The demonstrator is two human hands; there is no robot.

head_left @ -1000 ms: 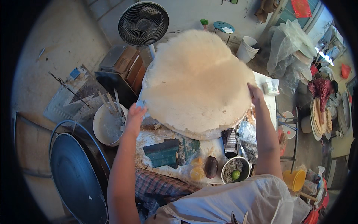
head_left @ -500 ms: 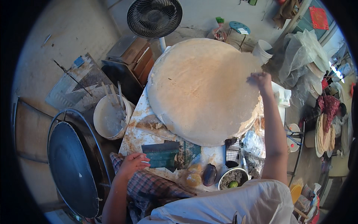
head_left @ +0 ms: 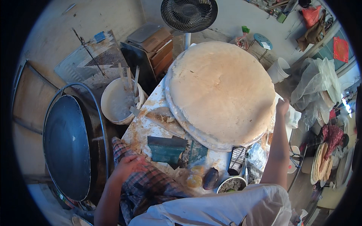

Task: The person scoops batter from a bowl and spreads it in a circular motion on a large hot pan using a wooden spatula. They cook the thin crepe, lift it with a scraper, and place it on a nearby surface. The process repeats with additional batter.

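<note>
A large, round, pale tan slab point(head_left: 222, 90) with a flaky, layered rim lies on the white table point(head_left: 132, 132). At its right edge is my right hand point(head_left: 283, 106), fingers curled closed; whatever they may hold is hidden. My left hand point(head_left: 130, 165) hovers over or rests on a plaid cloth point(head_left: 154, 184), its fingers loosely extended with nothing visible in them. Nearest to that hand on the table is a torn dark green sheet point(head_left: 166, 150). A dark eggplant point(head_left: 210, 178), a bag of yellow pieces point(head_left: 194, 180) and a metal bowl point(head_left: 246, 185) of grey strands sit close to me.
A big black pan point(head_left: 68, 147) stands tilted at left, beside a white bucket point(head_left: 120, 121) with sticks in it. Behind the table are a fan point(head_left: 188, 15) and a wooden cabinet point(head_left: 160, 49). A white bin point(head_left: 278, 71) and plastic sheeting point(head_left: 316, 81) are at right.
The view has turned, shifting the table rightward. My right hand has come toward me along the slab's right edge. My left hand has drawn away from the green sheet, over the plaid cloth.
</note>
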